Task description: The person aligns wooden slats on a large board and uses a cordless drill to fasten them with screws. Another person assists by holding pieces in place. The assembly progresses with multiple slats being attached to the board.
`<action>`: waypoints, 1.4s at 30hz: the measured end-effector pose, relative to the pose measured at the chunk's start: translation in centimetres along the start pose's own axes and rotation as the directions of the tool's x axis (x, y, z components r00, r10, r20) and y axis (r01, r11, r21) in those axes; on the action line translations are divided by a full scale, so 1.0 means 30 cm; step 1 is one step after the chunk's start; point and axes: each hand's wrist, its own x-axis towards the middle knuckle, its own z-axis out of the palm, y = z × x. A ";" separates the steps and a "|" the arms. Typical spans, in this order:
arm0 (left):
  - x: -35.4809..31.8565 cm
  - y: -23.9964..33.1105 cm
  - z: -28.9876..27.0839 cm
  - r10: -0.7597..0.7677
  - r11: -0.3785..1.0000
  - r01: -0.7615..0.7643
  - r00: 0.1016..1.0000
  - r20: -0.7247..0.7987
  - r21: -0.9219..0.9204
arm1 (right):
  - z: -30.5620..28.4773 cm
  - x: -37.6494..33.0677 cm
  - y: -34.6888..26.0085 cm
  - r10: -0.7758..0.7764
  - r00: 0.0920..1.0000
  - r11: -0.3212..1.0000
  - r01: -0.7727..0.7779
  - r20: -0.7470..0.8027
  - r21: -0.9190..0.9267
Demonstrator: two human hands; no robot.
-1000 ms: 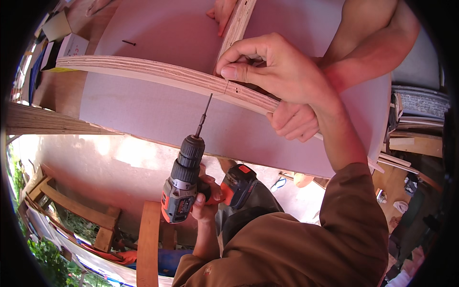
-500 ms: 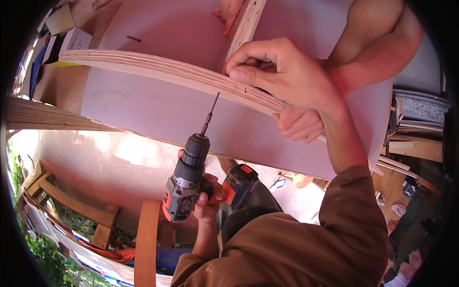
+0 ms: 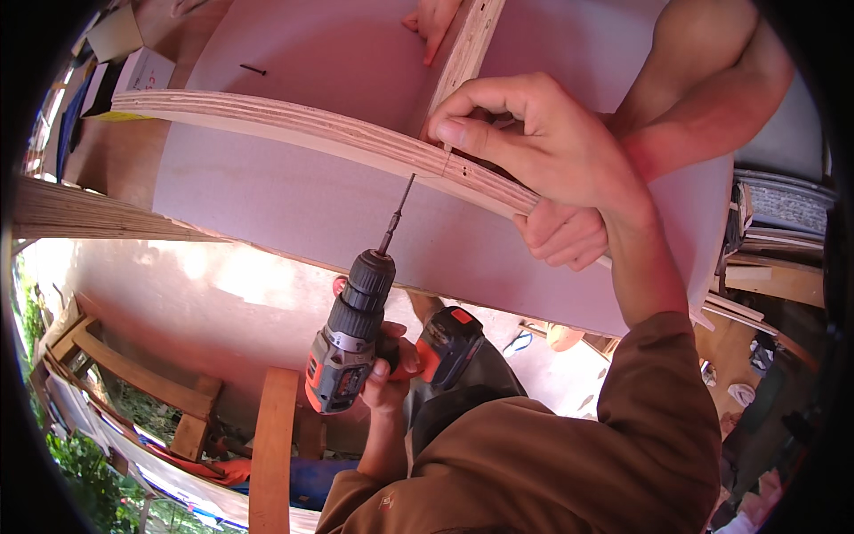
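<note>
My left hand (image 3: 389,369) is wrapped around the handle of a black and orange cordless drill (image 3: 342,343). The drill's thin bit (image 3: 401,205) points up, its tip just short of a curved plywood strip (image 3: 311,130). Where this strip meets a plywood crosspiece (image 3: 470,49), my right hand (image 3: 547,133) is closed with thumb and bent fingers at the joint; part of its grip is hidden. Right below my right wrist, another person's hand (image 3: 565,233) grips the same strip. A second hand of another person (image 3: 434,27) rests beside the crosspiece.
Under the strips lies a large pale panel (image 3: 240,191), with a dark screw (image 3: 253,69) on it. An opened box (image 3: 142,71) stands at the far left. Wooden furniture (image 3: 272,445) is at the lower left. Stacked boards (image 3: 774,276) are on the right.
Everything has shifted slightly to the right in view. Both my hands and the drill keep nearly the same positions, with the bit still apart from the strip.
</note>
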 end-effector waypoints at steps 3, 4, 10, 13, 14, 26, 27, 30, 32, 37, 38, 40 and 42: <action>0.005 -0.002 0.003 0.003 1.000 -0.002 1.000 0.031 -0.021 | 0.007 0.012 -0.004 -0.031 0.999 0.999 0.031 -0.010 -0.037; 0.004 -0.004 0.005 0.001 1.000 -0.001 1.000 0.023 -0.023 | 0.011 0.014 -0.008 -0.041 0.999 0.999 0.040 -0.010 -0.026; -0.012 -0.005 0.016 -0.016 0.999 0.016 1.000 -0.003 -0.043 | 0.038 0.013 -0.034 0.027 0.999 1.000 -0.027 -0.032 -0.008; -0.018 -0.005 0.012 -0.039 0.997 0.040 0.999 0.015 -0.068 | 0.045 0.014 -0.036 0.016 0.999 0.999 -0.017 -0.044 -0.027; -0.021 -0.007 0.011 -0.035 0.997 0.035 0.999 0.010 -0.073 | 0.046 0.014 -0.037 0.004 0.999 1.000 -0.005 -0.043 -0.028; -0.027 -0.033 0.019 -0.026 0.998 0.025 0.999 -0.020 -0.060 | 0.043 0.018 -0.032 -0.026 0.999 0.997 0.023 -0.040 -0.077; -0.026 -0.032 0.017 -0.034 0.996 0.033 0.999 -0.009 -0.079 | 0.045 0.018 -0.032 -0.028 0.999 0.996 0.024 -0.040 -0.083; -0.023 -0.029 0.010 -0.037 0.993 0.040 0.999 0.028 -0.112 | 0.049 0.019 -0.034 -0.030 0.999 0.995 0.027 -0.038 -0.091; -0.018 -0.030 0.007 -0.027 0.994 0.032 0.999 0.046 -0.105 | 0.051 0.017 -0.038 -0.033 0.999 0.997 0.031 -0.028 -0.070; -0.013 -0.037 0.014 -0.039 0.991 0.042 0.999 0.029 -0.124 | 0.047 0.018 -0.039 -0.030 0.999 0.996 0.027 -0.040 -0.084; -0.014 -0.037 0.016 -0.038 0.991 0.041 0.999 0.030 -0.129 | 0.048 0.019 -0.037 -0.031 0.999 0.997 0.028 -0.044 -0.073; -0.015 -0.038 0.018 -0.032 0.990 0.036 0.999 0.033 -0.134 | 0.049 0.019 -0.035 -0.037 0.998 0.996 0.034 -0.041 -0.081; -0.016 -0.036 0.018 -0.036 0.989 0.041 0.999 0.035 -0.139 | 0.049 0.018 -0.034 -0.036 0.998 0.995 0.032 -0.042 -0.089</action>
